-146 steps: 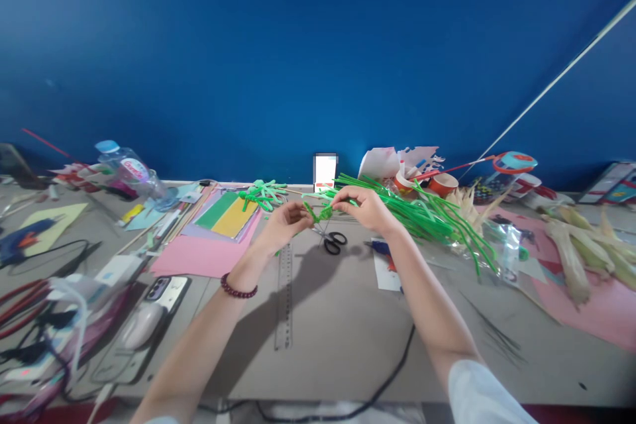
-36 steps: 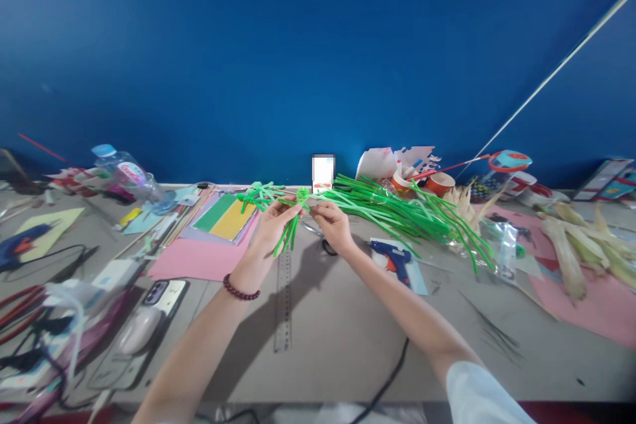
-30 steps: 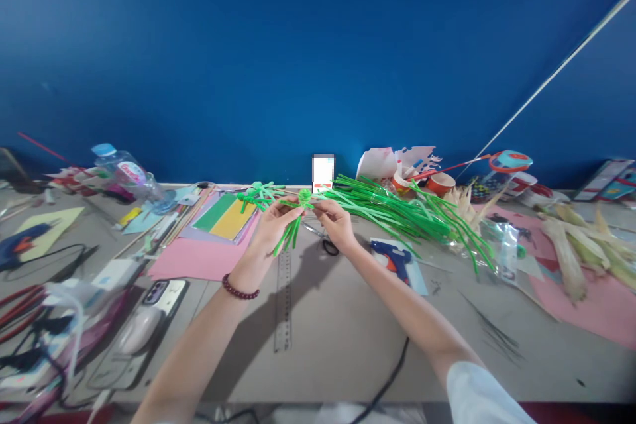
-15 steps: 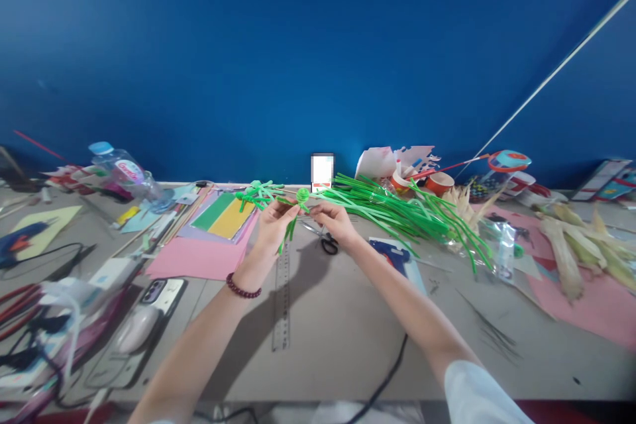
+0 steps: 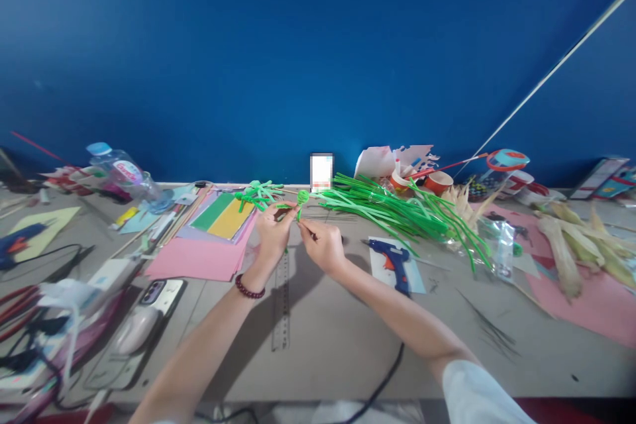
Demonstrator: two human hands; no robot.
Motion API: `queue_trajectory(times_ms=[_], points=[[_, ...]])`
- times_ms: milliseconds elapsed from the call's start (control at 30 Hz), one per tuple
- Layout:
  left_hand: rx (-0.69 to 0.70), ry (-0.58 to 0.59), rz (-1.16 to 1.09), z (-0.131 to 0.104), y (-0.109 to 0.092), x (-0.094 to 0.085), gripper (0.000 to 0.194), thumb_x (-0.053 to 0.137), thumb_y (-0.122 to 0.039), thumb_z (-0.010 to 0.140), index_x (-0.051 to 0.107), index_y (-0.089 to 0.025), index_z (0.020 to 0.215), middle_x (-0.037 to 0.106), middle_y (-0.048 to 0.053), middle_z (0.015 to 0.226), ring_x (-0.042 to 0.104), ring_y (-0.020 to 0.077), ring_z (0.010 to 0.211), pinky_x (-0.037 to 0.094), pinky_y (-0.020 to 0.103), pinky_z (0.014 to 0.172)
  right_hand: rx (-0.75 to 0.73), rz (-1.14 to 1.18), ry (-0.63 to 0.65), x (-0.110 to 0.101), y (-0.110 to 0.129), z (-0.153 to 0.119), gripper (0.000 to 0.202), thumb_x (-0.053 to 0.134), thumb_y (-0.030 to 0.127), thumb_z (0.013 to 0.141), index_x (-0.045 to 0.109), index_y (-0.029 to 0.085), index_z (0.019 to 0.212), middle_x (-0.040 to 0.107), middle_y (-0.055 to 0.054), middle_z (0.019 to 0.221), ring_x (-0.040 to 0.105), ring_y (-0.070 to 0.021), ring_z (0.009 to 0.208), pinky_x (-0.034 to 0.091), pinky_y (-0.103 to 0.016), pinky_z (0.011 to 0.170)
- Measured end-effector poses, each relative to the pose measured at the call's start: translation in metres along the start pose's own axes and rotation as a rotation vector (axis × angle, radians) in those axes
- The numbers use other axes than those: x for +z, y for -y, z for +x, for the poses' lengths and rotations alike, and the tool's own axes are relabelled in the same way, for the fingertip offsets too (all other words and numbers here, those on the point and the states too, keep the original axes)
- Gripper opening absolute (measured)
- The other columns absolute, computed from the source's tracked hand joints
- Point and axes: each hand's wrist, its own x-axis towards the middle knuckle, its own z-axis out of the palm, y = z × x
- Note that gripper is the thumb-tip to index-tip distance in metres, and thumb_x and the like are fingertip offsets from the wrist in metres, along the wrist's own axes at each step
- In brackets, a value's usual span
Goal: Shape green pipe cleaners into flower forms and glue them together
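Between my hands, near the middle of the view, is a green pipe-cleaner piece (image 5: pixel 303 197) with a coiled round top. My left hand (image 5: pixel 274 228) pinches its stem from the left, with the fingers curled. My right hand (image 5: pixel 322 245) is closed at the lower part of the stem, its fingertips touching those of my left hand. Much of the stem is hidden by the fingers. Below my hands a clear ruler (image 5: pixel 281 305) lies on the grey table (image 5: pixel 328 358). Some bent green pieces (image 5: pixel 261 193) lie just beyond my left hand.
Green pipe cleaners (image 5: pixel 397 209) are heaped at the back right, beyond a blue glue gun (image 5: pixel 392 257). Pink paper (image 5: pixel 199 260) and coloured sheets (image 5: pixel 223 215) lie left. A phone (image 5: pixel 134 334) is at front left, corn husks (image 5: pixel 566 252) far right, and a small white screen (image 5: pixel 322 172) by the wall.
My right hand has moved left and down onto the stem, and its fingers have closed in against my left hand. The glue gun shows more fully. The scissors are now mostly hidden.
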Motion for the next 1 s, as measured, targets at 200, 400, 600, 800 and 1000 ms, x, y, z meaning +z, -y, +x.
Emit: queue_trajectory(times_ms=[200, 400, 600, 800, 1000], points=[[0.228, 0.096, 0.203, 0.000, -0.007, -0.004, 0.006, 0.064, -0.022, 0.077, 0.069, -0.020, 0.078, 0.071, 0.002, 0.078, 0.065, 0.0159, 0.076, 0.050, 0.029, 0.075, -0.189, -0.167, 0.020, -0.018, -0.004, 0.012, 0.028, 0.045, 0.020, 0.092, 0.072, 0.019, 0.084, 0.066, -0.004, 0.064, 0.059, -0.0135, 0.059, 0.037, -0.023, 0.056], [0.161, 0.208, 0.099, 0.005, -0.014, -0.004, 0.004, 0.067, -0.022, 0.074, 0.068, -0.020, 0.077, 0.069, 0.002, 0.077, 0.064, 0.0156, 0.073, 0.051, 0.029, 0.072, -0.285, -0.159, -0.040, -0.035, -0.013, 0.031, 0.028, 0.046, 0.024, 0.094, 0.073, 0.020, 0.085, 0.066, -0.005, 0.068, 0.058, -0.0157, 0.068, 0.042, -0.026, 0.064], [-0.086, 0.272, -0.152, 0.005, -0.016, -0.001, 0.016, 0.078, -0.025, 0.064, 0.067, -0.018, 0.074, 0.069, 0.002, 0.074, 0.064, 0.0148, 0.070, 0.051, 0.027, 0.067, -0.299, -0.137, -0.166, -0.042, -0.016, 0.036, 0.023, 0.054, 0.026, 0.091, 0.075, 0.022, 0.086, 0.060, -0.002, 0.056, 0.050, -0.0160, 0.062, 0.042, -0.029, 0.063], [-0.326, 0.317, -0.423, 0.005, -0.028, 0.000, 0.027, 0.086, -0.025, 0.054, 0.067, -0.018, 0.073, 0.066, -0.001, 0.066, 0.063, 0.0116, 0.060, 0.050, 0.023, 0.059, -0.152, 0.094, -0.346, -0.042, -0.006, 0.034, 0.014, 0.061, 0.024, 0.084, 0.074, 0.023, 0.078, 0.061, -0.002, 0.060, 0.051, -0.0147, 0.059, 0.045, -0.030, 0.060], [-0.423, 0.330, -0.551, 0.003, -0.031, -0.001, 0.029, 0.087, -0.023, 0.052, 0.067, -0.019, 0.073, 0.067, -0.003, 0.070, 0.063, 0.0091, 0.060, 0.050, 0.020, 0.060, 0.250, 0.553, -0.176, -0.043, -0.007, 0.042, 0.013, 0.070, 0.031, 0.073, 0.069, 0.019, 0.068, 0.066, -0.002, 0.068, 0.057, -0.0138, 0.062, 0.045, -0.027, 0.059]])
